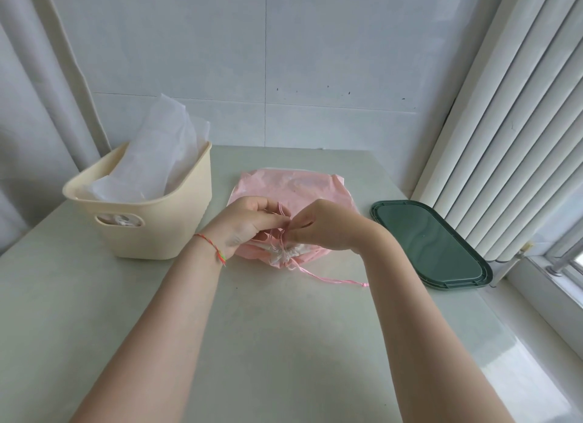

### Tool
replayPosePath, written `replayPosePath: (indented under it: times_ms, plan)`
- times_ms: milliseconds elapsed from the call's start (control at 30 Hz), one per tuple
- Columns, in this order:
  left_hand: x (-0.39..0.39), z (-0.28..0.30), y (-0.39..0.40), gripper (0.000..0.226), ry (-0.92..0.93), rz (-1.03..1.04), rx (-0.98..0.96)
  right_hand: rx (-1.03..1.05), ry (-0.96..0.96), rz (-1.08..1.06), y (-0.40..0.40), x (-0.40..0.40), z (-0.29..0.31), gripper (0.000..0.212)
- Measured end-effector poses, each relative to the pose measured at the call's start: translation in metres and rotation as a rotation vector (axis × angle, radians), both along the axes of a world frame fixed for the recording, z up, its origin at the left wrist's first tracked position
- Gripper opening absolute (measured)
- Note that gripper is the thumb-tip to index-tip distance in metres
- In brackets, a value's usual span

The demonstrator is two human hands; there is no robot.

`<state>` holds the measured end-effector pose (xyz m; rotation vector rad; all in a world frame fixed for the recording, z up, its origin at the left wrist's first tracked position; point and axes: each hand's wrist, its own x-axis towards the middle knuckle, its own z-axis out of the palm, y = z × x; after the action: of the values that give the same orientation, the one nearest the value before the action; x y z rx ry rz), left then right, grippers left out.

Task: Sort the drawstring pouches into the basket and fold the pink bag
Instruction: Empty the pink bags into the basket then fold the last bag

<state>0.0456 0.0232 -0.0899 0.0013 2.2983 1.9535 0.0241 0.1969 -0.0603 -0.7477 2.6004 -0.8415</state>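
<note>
While both of my hands meet over the middle of the pale grey-green tabletop [284,344], they work the thin pink drawstring cord [331,277] of the soft pink fabric bag [296,186]. My left hand [249,224] has its fingers curled, pinching the cord just above the bag's cinched mouth; my right hand [328,227] faces it, fingertips pinching the same cord, the 2 hands almost touching. The bag lies flat on the tabletop behind and under my hands, its gathered opening, with a whitish lining showing, pointing toward me, and 1 loose end of the cord trails off to the right across the surface. To the left stands the cream plastic basket with a cut-out handle [157,227], just beside my left hand, with white translucent drawstring pouches [151,167] sticking up out of it. To the right, apart from the bag, lies a dark green rounded plastic lid [432,243] near the white ribbed window blinds [504,123]. A thin red string bracelet [209,247] circles my left wrist.
</note>
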Motion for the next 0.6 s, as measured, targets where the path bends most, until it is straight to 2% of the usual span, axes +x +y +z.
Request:
replayPosePath:
  times_ms: [267, 467, 600]
  plan:
    - [0.000, -0.002, -0.005, 0.025, -0.013, -0.067, 0.090, -0.032, 0.041, 0.006, 0.002, -0.004, -0.005, 0.006]
    - [0.000, -0.001, -0.004, 0.025, 0.039, -0.012, 0.060, -0.142, 0.138, -0.156, 0.006, -0.013, -0.007, 0.011]
    - [-0.002, -0.002, -0.003, 0.028, 0.121, 0.031, -0.014, -0.257, -0.073, -0.135, 0.005, -0.017, -0.022, 0.010]
